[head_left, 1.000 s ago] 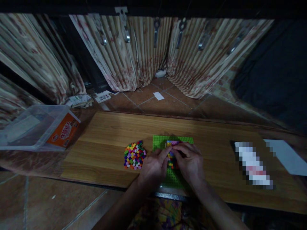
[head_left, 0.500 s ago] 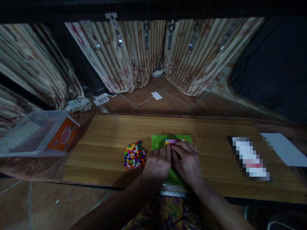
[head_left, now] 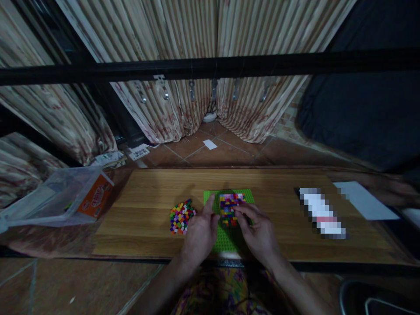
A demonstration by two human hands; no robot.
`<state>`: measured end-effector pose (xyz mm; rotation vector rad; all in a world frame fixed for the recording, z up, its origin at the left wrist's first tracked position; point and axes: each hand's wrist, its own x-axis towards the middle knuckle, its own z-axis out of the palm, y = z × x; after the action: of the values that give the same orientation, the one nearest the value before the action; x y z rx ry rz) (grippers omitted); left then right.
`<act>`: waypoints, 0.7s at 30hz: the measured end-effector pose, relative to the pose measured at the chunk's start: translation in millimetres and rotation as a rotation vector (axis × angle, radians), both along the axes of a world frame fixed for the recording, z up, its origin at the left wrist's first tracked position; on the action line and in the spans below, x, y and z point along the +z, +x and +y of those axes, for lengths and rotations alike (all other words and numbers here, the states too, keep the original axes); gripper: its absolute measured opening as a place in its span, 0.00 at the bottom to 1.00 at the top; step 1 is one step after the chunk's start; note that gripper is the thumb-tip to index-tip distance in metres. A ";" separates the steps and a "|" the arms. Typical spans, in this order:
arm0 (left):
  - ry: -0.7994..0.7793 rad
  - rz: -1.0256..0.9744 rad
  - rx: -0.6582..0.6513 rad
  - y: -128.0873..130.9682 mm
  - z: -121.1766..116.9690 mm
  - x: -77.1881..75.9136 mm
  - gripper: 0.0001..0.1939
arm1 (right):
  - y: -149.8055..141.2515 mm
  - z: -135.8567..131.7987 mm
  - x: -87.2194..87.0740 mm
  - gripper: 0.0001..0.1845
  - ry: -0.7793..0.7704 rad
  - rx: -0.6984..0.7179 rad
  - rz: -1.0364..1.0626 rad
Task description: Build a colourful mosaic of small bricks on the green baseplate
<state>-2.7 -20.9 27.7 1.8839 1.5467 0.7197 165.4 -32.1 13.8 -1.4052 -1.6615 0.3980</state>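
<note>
A green studded baseplate [head_left: 223,243] lies on the wooden table, with a block of multicoloured toy bricks [head_left: 229,214] built up on it. My left hand [head_left: 198,232] is over the plate's left edge, index finger stretched forward and thumb apart, holding nothing I can see. From the right, my right hand [head_left: 259,225] reaches over the bricks. Its thumb and index finger come together at the top of the block; whatever is between them is too small to make out. Left of my left hand sits a heap of loose toy bricks [head_left: 180,217], partly covered by that hand.
On the table [head_left: 141,210], a pixelated flat item [head_left: 323,214] lies to the right, beside a white sheet [head_left: 365,200]. A clear plastic bin [head_left: 59,197] with an orange label stands at the left. Beyond the table are tiled floor, curtains [head_left: 183,118] and a dark bar [head_left: 183,68].
My hands have moved apart, uncovering more of the brick block. The left index finger is now extended, and my right hand is pinched over the block. The view has tilted up slightly.
</note>
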 end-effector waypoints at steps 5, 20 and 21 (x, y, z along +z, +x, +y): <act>-0.525 -1.012 0.142 -2.3 -6.4 7.2 0.33 | -9.2 -15.1 12.7 0.11 -0.120 0.201 0.174; -0.628 -1.062 0.100 6.6 -1.8 6.6 0.34 | -7.3 -10.2 16.4 0.08 -0.066 0.205 0.059; -0.634 -1.063 0.106 7.4 -1.4 5.7 0.35 | -6.5 -9.6 15.6 0.08 -0.073 0.209 0.073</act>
<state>4.7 -22.4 33.4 0.7157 0.9720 0.9146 158.9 -41.7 29.4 -1.2576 -1.7546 0.6266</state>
